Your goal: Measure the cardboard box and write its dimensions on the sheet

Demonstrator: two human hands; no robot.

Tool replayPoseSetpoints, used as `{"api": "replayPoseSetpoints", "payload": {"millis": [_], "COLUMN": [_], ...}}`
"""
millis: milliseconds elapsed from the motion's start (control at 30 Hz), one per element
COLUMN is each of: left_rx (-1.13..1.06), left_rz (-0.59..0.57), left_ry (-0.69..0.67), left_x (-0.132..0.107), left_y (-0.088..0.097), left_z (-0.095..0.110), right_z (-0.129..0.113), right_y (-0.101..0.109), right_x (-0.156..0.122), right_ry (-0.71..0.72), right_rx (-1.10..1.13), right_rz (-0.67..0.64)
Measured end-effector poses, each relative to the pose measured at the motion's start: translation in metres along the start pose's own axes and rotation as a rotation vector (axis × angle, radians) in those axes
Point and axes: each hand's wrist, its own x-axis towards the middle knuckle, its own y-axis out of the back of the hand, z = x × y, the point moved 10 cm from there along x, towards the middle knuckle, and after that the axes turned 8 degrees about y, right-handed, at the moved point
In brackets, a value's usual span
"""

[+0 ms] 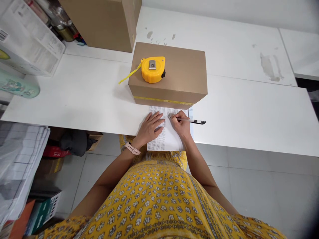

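A sheet of paper [171, 139] with columns of handwriting lies at the table's front edge, its lower part reaching past it. My left hand [151, 127] rests flat on the sheet's left side, fingers spread. My right hand [181, 125] grips a pen [198, 121] with a clear barrel and black cap end, its tip at the paper. Just beyond the paper stands a closed cardboard box [184, 71], with yellow measuring tape along its lower front side. On top of that box sits a yellow tape measure [152, 70] with a yellow strap.
A larger cardboard box [99, 25] stands at the back left. Beside it are a white printed carton [32, 39] and a mint green bottle [20, 84]. The white table [249, 113] extends right. Below its left end are a dark cap [74, 142] and folded checked cloth [20, 159].
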Motion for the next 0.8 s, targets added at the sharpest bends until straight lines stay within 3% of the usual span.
{"api": "replayPoseSetpoints", "payload": {"millis": [800], "left_rx": [0.007], "left_rz": [-0.029], "left_ry": [0.022], "left_x": [0.0008], "left_y": [-0.0012], "left_z": [-0.0011], "right_z": [0.0013], "right_y": [0.0024], "right_x": [0.0006], "right_ry": [-0.015], "right_rx": [-0.035], "right_rz": [0.026]}}
